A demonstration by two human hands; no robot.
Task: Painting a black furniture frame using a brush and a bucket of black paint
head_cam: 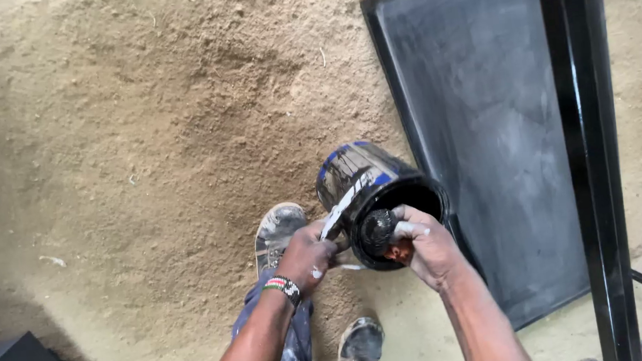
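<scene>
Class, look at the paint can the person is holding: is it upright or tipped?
Tipped. The paint can lies nearly sideways, its open mouth facing the camera, between left hand and right hand.

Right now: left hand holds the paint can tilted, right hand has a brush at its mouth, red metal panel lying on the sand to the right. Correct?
Not quite: the metal panel is black, not red, as the head view shows. The rest holds: the left hand holds the paint can tilted, the right hand has a brush at its mouth, and the panel lies on the sand to the right.
</scene>
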